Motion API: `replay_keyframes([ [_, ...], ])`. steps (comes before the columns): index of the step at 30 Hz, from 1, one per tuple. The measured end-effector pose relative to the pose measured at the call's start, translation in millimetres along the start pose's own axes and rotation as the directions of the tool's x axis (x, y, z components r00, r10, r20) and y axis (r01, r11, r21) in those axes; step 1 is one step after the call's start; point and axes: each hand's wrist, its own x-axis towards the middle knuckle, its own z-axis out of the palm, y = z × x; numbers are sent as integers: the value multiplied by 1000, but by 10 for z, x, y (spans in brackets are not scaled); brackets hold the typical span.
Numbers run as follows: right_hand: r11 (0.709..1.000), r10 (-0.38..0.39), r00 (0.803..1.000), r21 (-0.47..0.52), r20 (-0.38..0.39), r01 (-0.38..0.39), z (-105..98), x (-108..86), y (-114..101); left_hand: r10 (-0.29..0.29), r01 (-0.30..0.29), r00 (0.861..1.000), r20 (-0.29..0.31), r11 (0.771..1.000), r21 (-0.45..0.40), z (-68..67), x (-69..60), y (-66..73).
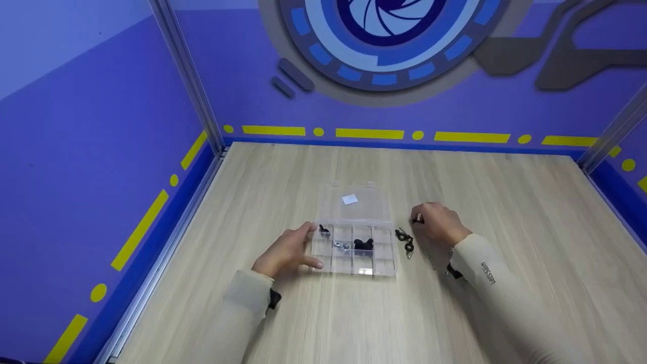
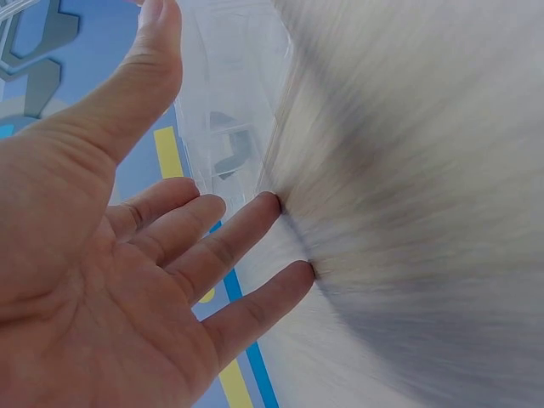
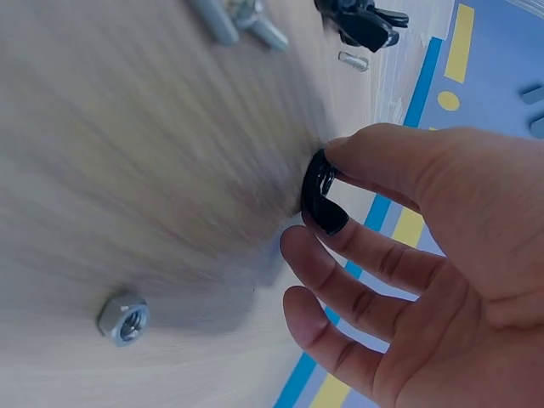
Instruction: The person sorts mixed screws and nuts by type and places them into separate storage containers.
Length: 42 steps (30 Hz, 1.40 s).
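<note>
A clear compartment box (image 1: 327,263) lies with its lid (image 1: 369,205) laid back. Black parts (image 1: 363,245) and small metal pieces (image 1: 341,246) sit in its compartments. My left hand (image 1: 288,253) is at the box's left side, fingers spread; in the left wrist view the hand (image 2: 136,263) has its fingers extended by the clear plastic. To the right of the box, my right hand (image 1: 438,222) pinches a small curved black part (image 3: 321,195) between thumb and index finger, low over the table; its other fingers (image 3: 327,276) are loosely bent.
Black parts with metal screws (image 1: 404,241) lie between the box and my right hand. A hex nut (image 3: 124,319) and bolts (image 3: 238,21) rest on the wooden table (image 1: 313,323). A white label (image 1: 350,199) is on the lid. Blue walls stand behind and at both sides.
</note>
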Motion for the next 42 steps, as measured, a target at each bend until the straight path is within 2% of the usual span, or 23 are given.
replay_keyframes([
  [8, 1000, -17, 1000, -18, -6, 17, -44, 4, 4, 12, -12, 1000, 1, 1000, 0, 5, 6, -7],
  [18, 1000, 16, 1000, -4, -14, -16, -125, 55, -18, 13, -13, 1000, -3, 1000, -10, -9, 15, -5],
  [21, 1000, -12, 1000, 19, -7, 13, -143, 80, -19, 9, -9, 1000, -3, 1000, -10, -9, 15, -3],
  [28, 986, -165, 986, 31, 0, 165, -178, 99, -44, 8, -8, 1000, 0, 1000, 12, -2, 7, 1],
  [33, 984, -169, 986, 59, 1, 169, -193, 109, -96, -10, 10, 1000, 0, 1000, 15, 1, 4, -2],
  [38, 988, -141, 990, 63, -3, 141, -213, 128, -164, -11, 11, 1000, -4, 1000, 13, 2, 7, -7],
  [42, 985, -161, 987, 61, -27, 162, -234, 142, -235, -14, 14, 1000, -6, 1000, 8, -3, 0, 0],
])
